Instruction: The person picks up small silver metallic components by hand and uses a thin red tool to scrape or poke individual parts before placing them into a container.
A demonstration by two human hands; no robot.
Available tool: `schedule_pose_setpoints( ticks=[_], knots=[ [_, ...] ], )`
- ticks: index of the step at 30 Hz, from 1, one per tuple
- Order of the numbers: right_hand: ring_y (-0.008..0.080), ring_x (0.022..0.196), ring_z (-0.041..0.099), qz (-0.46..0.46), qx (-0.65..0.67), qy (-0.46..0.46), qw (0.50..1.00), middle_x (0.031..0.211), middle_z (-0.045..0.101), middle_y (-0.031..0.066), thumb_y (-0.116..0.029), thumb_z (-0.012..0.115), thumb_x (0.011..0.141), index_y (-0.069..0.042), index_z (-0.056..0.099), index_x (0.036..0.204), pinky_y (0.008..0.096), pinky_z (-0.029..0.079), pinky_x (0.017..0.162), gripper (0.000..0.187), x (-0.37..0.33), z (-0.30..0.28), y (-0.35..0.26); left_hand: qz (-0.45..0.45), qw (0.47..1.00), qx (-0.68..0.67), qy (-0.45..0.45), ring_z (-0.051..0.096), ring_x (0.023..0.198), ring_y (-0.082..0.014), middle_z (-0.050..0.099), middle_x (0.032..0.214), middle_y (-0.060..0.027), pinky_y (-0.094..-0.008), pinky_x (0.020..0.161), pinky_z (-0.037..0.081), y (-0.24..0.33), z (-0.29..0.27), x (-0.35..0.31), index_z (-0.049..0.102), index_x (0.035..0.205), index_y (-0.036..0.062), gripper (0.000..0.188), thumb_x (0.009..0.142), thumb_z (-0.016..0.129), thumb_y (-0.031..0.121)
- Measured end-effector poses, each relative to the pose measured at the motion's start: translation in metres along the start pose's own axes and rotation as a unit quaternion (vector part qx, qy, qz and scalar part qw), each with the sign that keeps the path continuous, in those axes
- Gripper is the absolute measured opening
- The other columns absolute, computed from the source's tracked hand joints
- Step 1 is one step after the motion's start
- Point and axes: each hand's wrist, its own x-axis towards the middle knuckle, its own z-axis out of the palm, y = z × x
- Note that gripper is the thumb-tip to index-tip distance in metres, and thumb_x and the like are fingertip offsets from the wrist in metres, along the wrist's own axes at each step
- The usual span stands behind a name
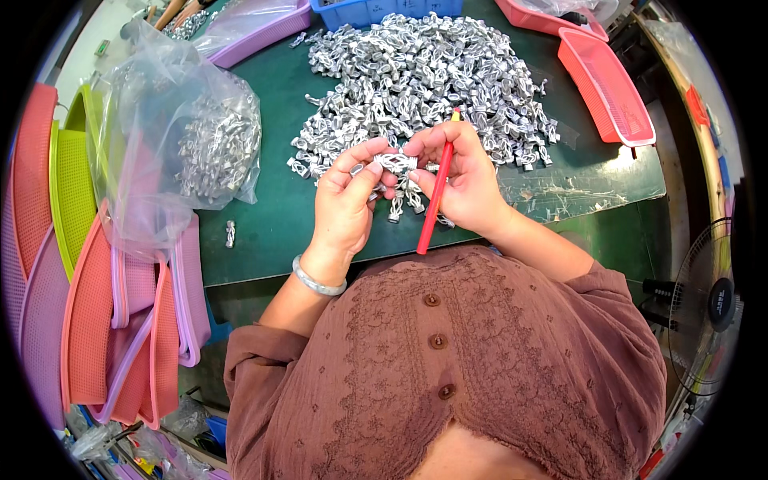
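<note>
In front of my chest, both hands meet over the near edge of a green table [276, 256]. Pinched between their fingertips is a small white-and-silver part [397, 163] with looped strands and a metallic end. My left hand [344, 196], with a bracelet at the wrist, grips its left side; another metallic end shows between those fingers. My right hand [472, 180] closes on its right side and also keeps a red pen [433, 204] slanting down across the palm. Several like parts hang or lie just below the fingers. Beyond spreads a large pile of such parts [424, 80].
A clear plastic bag [144, 120] of similar parts sits at left, with one loose part [230, 234] near it. Stacked baskets [88, 312] stand left of the table. A blue bin [384, 11] and pink basket [608, 88] are at the far side; a fan [704, 304] stands right.
</note>
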Motion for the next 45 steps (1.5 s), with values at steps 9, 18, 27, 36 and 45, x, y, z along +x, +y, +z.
schedule_pose_setpoints(
  ticks=[9,18,27,36,45],
  knots=[
    [0.0114,0.078,0.053,-0.015,0.035,0.019,0.999,0.091,0.052,0.0042,0.011,0.058,0.073,-0.004,0.047,0.1,0.0253,0.046,0.072,0.033,-0.002,0.005,0.006,-0.007,0.999,-0.043,-0.004,0.055,0.073,-0.0106,0.059,0.099,-0.0083,-0.0248,0.065,0.048,0.0,-0.001,0.002,0.052,0.113,0.0021,0.027,0.086,0.05,0.003],
    [0.0201,0.077,0.059,-0.068,-0.031,-0.028,0.997,0.085,0.058,0.0072,0.003,0.066,0.069,-0.004,0.052,0.091,0.0304,0.048,0.07,0.027,0.003,0.009,0.004,-0.119,0.973,-0.196,0.014,0.055,0.08,-0.0166,0.056,0.091,-0.0059,-0.032,0.075,0.046,-0.008,-0.008,0.004,0.05,0.112,0.0046,0.028,0.086,0.054,0.012],
    [0.0327,0.104,0.048,-0.132,-0.45,-0.249,0.847,0.088,0.058,0.009,0.0,0.057,0.068,-0.006,0.051,0.086,0.0413,0.036,0.086,0.02,0.012,-0.018,0.014,-0.105,0.958,-0.267,0.019,0.056,0.083,-0.0228,0.055,0.089,-0.0086,-0.0436,0.083,0.049,-0.003,-0.033,0.001,0.049,0.111,0.0035,0.031,0.08,0.045,0.0],
    [0.0262,0.09,0.051,-0.049,-0.323,-0.233,0.916,0.085,0.056,0.0073,0.003,0.059,0.066,-0.007,0.051,0.082,0.0375,0.038,0.083,0.02,0.013,-0.018,0.013,-0.111,0.983,-0.145,-0.018,0.056,0.069,-0.0142,0.054,0.08,-0.0042,-0.0299,0.057,0.051,-0.012,-0.035,-0.002,0.054,0.102,0.0038,0.024,0.078,0.052,0.0],
    [0.0191,0.082,0.057,-0.096,-0.03,-0.121,0.988,0.085,0.057,0.0055,0.004,0.064,0.066,-0.005,0.051,0.089,0.0298,0.044,0.076,0.028,0.01,-0.014,0.002,0.068,0.945,0.311,-0.07,0.048,0.06,-0.0068,0.05,0.07,0.0018,-0.0209,0.053,0.042,-0.012,-0.003,-0.007,0.06,0.087,0.0032,0.013,0.076,0.065,0.006]
  ],
)
